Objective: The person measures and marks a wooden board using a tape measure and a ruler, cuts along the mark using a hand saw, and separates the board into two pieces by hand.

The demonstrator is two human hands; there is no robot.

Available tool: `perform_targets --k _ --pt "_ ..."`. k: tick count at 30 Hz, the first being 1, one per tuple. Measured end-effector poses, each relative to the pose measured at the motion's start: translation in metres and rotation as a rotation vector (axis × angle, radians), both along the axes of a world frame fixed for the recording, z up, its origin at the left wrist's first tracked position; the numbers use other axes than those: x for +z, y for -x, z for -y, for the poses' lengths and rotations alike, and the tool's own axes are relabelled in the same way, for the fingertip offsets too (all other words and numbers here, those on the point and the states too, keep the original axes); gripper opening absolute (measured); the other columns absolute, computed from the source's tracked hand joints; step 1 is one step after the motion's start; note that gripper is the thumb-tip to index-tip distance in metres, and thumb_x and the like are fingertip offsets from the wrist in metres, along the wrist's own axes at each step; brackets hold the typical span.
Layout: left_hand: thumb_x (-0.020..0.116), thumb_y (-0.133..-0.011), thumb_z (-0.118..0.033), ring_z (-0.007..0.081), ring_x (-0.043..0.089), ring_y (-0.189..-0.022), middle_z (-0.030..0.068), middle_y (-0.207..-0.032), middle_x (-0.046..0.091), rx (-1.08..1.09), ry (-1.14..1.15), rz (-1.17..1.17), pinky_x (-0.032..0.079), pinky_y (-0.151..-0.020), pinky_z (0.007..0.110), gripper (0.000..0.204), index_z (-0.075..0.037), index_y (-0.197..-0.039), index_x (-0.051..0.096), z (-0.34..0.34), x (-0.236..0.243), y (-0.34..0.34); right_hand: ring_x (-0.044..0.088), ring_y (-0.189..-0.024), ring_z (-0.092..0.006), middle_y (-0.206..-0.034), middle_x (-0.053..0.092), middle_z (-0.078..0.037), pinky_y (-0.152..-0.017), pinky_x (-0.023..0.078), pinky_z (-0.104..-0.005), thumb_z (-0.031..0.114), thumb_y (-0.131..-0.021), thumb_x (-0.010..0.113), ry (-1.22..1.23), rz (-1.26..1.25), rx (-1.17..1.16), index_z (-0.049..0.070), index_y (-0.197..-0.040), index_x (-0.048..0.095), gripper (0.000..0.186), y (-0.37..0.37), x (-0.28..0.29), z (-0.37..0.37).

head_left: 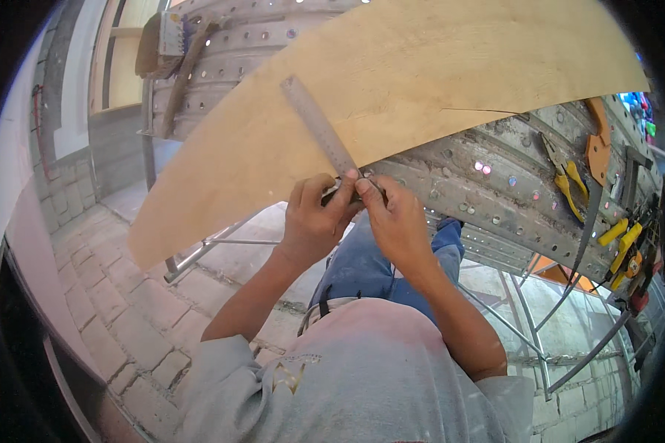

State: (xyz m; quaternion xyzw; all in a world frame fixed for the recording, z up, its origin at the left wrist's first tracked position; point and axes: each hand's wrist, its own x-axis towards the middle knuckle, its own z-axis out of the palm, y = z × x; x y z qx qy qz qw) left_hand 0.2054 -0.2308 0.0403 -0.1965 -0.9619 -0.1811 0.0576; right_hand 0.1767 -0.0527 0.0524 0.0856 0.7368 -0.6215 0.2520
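Observation:
A large curved sheet of pale plywood (451,52) lies on a perforated metal platform (465,177). A flat metal rule (314,114) rests across the wood, angled toward me. At the rule's near end, by the sheet's edge, my left hand (318,214) and my right hand (388,225) are both closed on a small dark piece attached to or touching the rule; my thumbs press on it and hide much of it. Whether it is the rule's handle, I cannot tell.
An orange-handled saw (596,151), yellow-handled pliers (569,184) and several other tools (626,247) lie at right. A piece of wood (181,85) sits at upper left. Metal scaffold tubing (199,258) stands over paving (111,310), with a pale wall (22,184) at far left.

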Motion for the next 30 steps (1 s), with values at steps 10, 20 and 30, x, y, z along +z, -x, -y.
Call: perform_targets --k 10,20,30 --pt "0.094 -0.062 -0.038 0.0403 0.028 -0.152 0.0188 -0.161 0.034 -0.153 0.072 0.272 0.032 -0.115 0.058 0.090 -0.025 -0.143 0.060 0.029 0.027 0.062 0.064 -0.072 -0.0454 -0.079 0.066 -0.028 -0.067 0.048 -0.0488 0.026 -0.098 0.062 -0.138 0.013 -0.122 -0.005 -0.089 0.069 0.033 0.011 -0.016 0.015" --pt "0.095 -0.059 -0.035 0.0431 0.039 -0.147 0.0224 -0.156 0.041 -0.228 -0.158 0.196 0.035 -0.117 0.059 0.093 -0.019 -0.143 0.058 0.035 -0.004 0.073 0.070 -0.080 -0.0401 -0.082 0.068 -0.025 -0.072 0.051 -0.0463 0.028 -0.097 0.064 -0.101 0.071 -0.129 -0.004 -0.102 0.071 0.033 0.012 -0.017 0.007" --pt "0.092 -0.063 -0.037 0.0502 0.025 -0.152 0.0278 -0.164 0.025 -0.171 -0.138 0.206 0.027 -0.120 0.058 0.085 -0.020 -0.141 0.062 0.040 -0.003 0.070 0.067 -0.088 -0.0434 -0.093 0.069 -0.022 -0.076 0.052 -0.0493 0.015 -0.100 0.055 -0.429 -0.425 -0.084 0.003 -0.112 0.066 0.020 0.067 0.041 0.011"
